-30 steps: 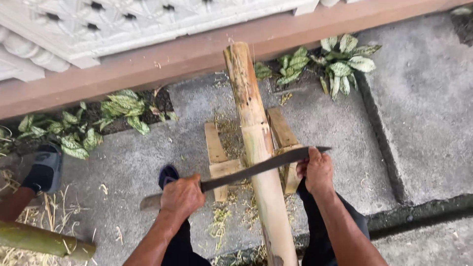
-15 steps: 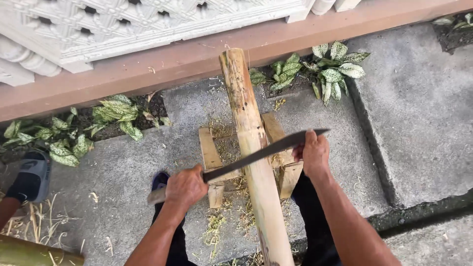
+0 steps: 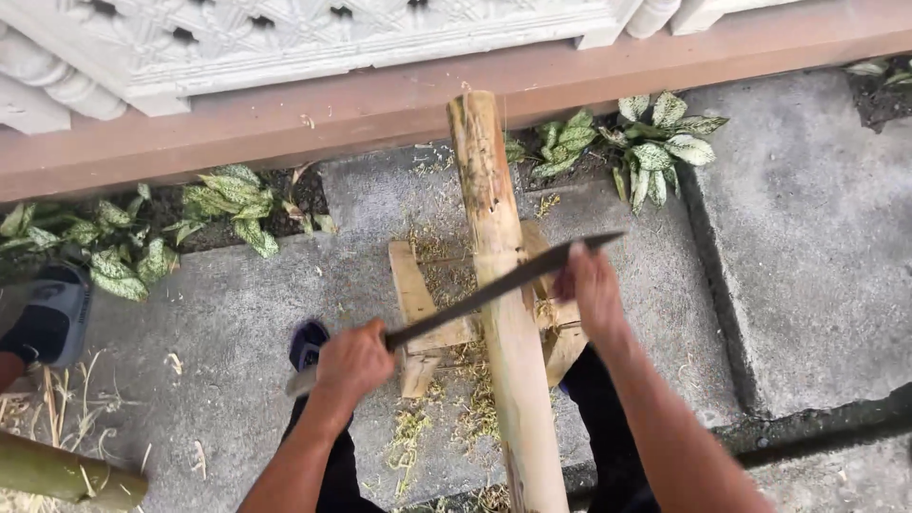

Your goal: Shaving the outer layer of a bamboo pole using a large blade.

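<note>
A pale tan pole (image 3: 502,285), mottled with darker brown streaks and a few small black specks, crosses a light wooden stand (image 3: 418,304) of plain yellowish boards. A dark grey, almost black blade (image 3: 494,290) lies over the pole, its handle a dull silver-grey. The ground (image 3: 237,313) is speckled grey concrete, scattered with yellow-green shavings (image 3: 408,437). Along its far edge runs a reddish-brown ledge (image 3: 285,123) under a white carved screen (image 3: 285,38). Plants (image 3: 655,142) there have green leaves spotted with cream. Near the left edge sits a blue-grey shoe (image 3: 52,318).
</note>
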